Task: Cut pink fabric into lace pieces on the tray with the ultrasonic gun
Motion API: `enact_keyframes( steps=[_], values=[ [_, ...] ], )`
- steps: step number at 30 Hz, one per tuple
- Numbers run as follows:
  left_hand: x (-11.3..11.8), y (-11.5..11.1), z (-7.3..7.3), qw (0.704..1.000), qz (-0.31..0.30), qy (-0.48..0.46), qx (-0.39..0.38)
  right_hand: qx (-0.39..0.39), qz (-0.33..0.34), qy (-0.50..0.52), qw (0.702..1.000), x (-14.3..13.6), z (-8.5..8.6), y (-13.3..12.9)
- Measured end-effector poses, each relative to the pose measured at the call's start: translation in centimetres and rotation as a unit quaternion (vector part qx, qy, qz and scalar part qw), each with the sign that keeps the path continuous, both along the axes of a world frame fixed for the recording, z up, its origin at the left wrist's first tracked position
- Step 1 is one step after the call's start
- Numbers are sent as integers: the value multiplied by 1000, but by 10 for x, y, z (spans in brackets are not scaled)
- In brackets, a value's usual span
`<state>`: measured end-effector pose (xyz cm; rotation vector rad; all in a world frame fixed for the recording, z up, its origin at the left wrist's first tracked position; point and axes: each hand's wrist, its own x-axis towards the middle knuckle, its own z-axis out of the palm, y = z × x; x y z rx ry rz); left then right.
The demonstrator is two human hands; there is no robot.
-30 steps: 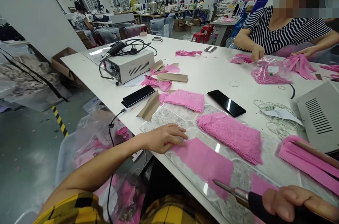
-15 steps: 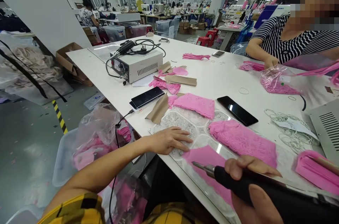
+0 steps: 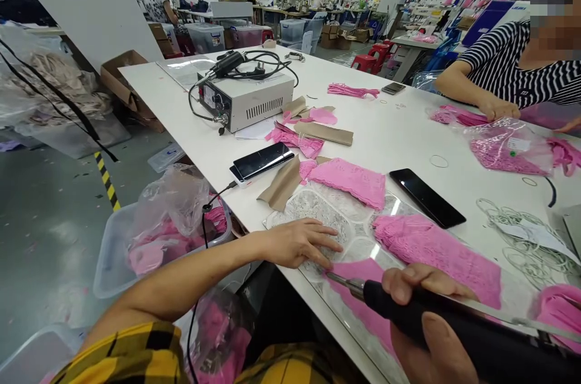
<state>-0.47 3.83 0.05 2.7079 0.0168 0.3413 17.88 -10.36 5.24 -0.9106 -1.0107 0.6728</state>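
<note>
My right hand point(image 3: 436, 317) is wrapped round a black handheld tool point(image 3: 408, 305) with a pointed metal tip. That tip is at the upper left corner of a flat pink fabric piece point(image 3: 363, 296), close to my left fingertips. My left hand point(image 3: 304, 243) lies with fingers spread on a clear patterned template point(image 3: 318, 205), its fingertips near the same corner. Right of the flat piece lies a stack of pink lace point(image 3: 436, 248); another pink lace stack point(image 3: 351, 179) is above it on the template.
A grey control box point(image 3: 254, 102) with a cable stands at the back left. Two phones point(image 3: 426, 196) point(image 3: 263, 161) lie beyond the template. Opposite, a person in a striped top handles a bag of pink pieces point(image 3: 511, 148). Plastic tub point(image 3: 109, 251) below left.
The view has shifted slightly to the right and down. The tool tip has moved closer to my left fingertips, at the corner of the pink piece. The person's hand opposite has moved on the bag.
</note>
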Motion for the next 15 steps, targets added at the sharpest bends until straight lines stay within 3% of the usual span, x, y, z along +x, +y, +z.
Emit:
enact_keyframes(
  steps=[15],
  values=[
    [1, 0, 2, 1000, -1, 4, 17, 10, 6, -67, 998, -2, 7, 3]
  ],
)
